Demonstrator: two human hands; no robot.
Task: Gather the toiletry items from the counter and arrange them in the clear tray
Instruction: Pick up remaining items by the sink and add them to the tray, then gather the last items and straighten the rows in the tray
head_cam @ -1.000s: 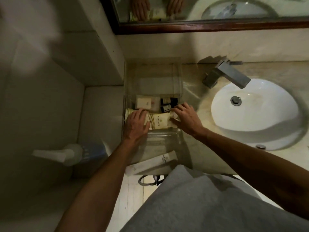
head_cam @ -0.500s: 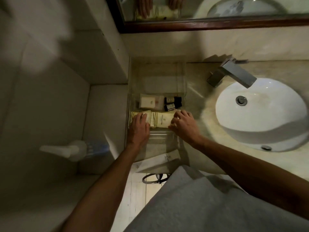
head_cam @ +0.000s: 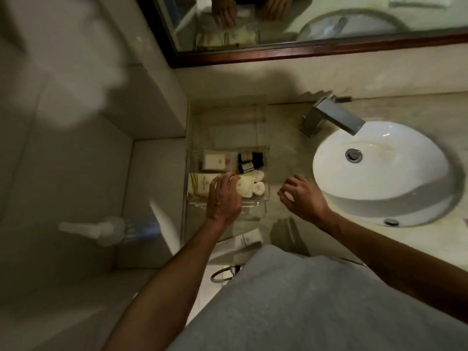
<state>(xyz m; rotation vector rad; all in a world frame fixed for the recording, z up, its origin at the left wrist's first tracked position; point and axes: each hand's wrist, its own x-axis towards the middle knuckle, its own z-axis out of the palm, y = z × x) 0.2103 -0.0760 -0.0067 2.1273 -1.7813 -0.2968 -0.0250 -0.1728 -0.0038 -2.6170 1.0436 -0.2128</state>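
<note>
The clear tray (head_cam: 253,212) stands on the counter against the left wall. It holds a white soap box (head_cam: 215,162), small dark bottles (head_cam: 250,162) and cream tubes (head_cam: 249,188) lying side by side across its front half. My left hand (head_cam: 222,196) rests on top of the cream tubes, fingers spread over them and not clasped around any. My right hand (head_cam: 301,196) hovers over the bare counter just right of the tray, fingers apart and holding nothing. One white tube (head_cam: 247,240) lies on the counter's front edge, outside the tray.
A white sink (head_cam: 379,168) with a square metal faucet (head_cam: 334,117) fills the right side. Another clear box (head_cam: 228,122) sits behind the tray, under the wood-framed mirror (head_cam: 304,50). A pump bottle (head_cam: 101,229) stands on a lower ledge at the left.
My right hand has lifted off the cream tubes and moved right, out of the tray. My left hand has slid right along the tubes and stays on them.
</note>
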